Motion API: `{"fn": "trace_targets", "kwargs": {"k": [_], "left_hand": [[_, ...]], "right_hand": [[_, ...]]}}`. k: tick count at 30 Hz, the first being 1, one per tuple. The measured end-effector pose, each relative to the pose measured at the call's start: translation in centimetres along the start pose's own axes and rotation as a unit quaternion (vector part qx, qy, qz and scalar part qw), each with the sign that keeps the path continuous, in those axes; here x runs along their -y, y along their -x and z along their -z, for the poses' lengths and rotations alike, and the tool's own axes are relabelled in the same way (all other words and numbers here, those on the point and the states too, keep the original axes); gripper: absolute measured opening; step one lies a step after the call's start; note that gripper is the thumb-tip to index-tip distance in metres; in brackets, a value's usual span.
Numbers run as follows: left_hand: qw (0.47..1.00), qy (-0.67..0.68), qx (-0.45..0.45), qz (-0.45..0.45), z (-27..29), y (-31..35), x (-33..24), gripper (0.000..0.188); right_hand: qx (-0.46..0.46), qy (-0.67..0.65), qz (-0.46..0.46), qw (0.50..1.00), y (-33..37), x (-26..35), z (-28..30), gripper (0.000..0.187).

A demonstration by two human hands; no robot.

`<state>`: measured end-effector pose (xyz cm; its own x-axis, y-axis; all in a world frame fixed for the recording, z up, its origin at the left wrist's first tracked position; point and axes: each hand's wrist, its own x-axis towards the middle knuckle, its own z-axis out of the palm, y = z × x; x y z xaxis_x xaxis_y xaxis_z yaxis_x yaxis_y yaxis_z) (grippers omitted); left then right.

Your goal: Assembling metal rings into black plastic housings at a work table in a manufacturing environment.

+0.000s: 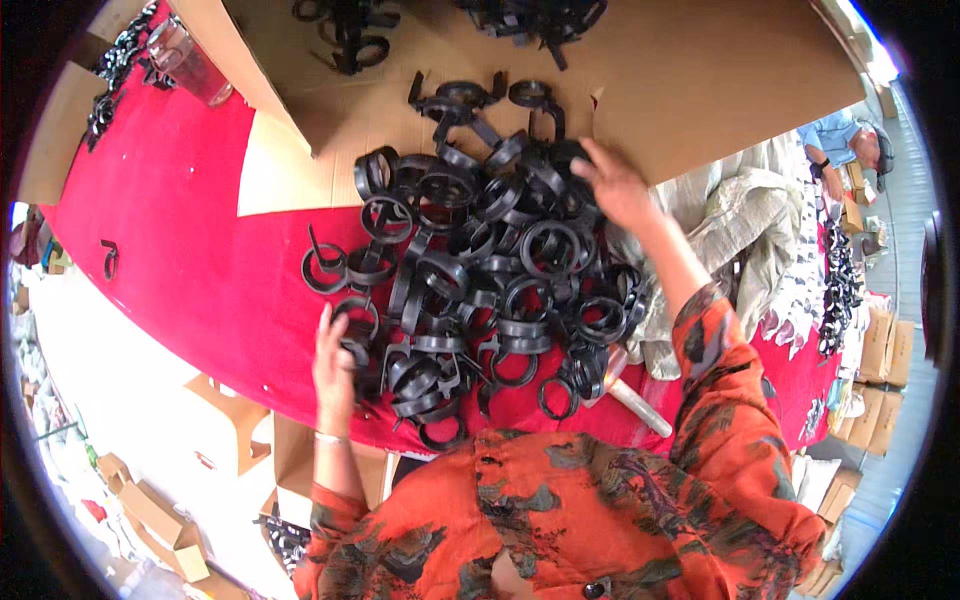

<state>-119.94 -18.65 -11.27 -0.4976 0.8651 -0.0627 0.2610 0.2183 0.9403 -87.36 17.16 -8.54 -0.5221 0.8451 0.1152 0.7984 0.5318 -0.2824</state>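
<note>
A heap of black plastic rings with short arms [480,260] lies before me, partly on a red cloth and partly on a cardboard flap. At the heap's near left edge my left hand [333,365] rests against a ring [357,318], fingers stretched upward and not wrapped round it. My right hand [618,190] reaches over the far right side of the heap, its fingers apart and slightly blurred. The fingertips are beside the rings there; whether they touch is hard to tell. Nothing shows in either palm.
An open cardboard box [700,80] holding more black rings stands at the back. A clear jar [187,62] sits far left on the red cloth [190,230]. Crumpled pale sacking [740,220] and a pale tube [638,408] lie right. Another person [838,140] is at the far right.
</note>
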Motion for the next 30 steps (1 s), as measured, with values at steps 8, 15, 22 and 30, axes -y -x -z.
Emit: {"fn": "trace_targets", "kwargs": {"k": [8,15,22,30], "left_hand": [[0.994,-0.071,-0.014,-0.087,-9.0,1.1,-1.1,0.051],[0.991,-0.072,-0.101,-0.047,-1.3,-1.2,-2.6,0.025],[0.969,-0.068,-0.213,-0.106,2.0,-9.6,2.1,0.050],[0.955,-0.212,0.047,-0.203,-6.8,-12.0,-0.6,0.054]], "right_hand": [[0.075,-0.116,-0.021,0.990,-3.2,6.7,6.5,0.034],[0.047,-0.091,0.141,0.985,-12.6,17.2,3.0,0.038],[0.161,0.020,0.161,0.974,-25.7,24.9,-8.2,0.061],[0.339,0.055,0.153,0.927,-20.0,15.6,-8.5,0.073]]}}
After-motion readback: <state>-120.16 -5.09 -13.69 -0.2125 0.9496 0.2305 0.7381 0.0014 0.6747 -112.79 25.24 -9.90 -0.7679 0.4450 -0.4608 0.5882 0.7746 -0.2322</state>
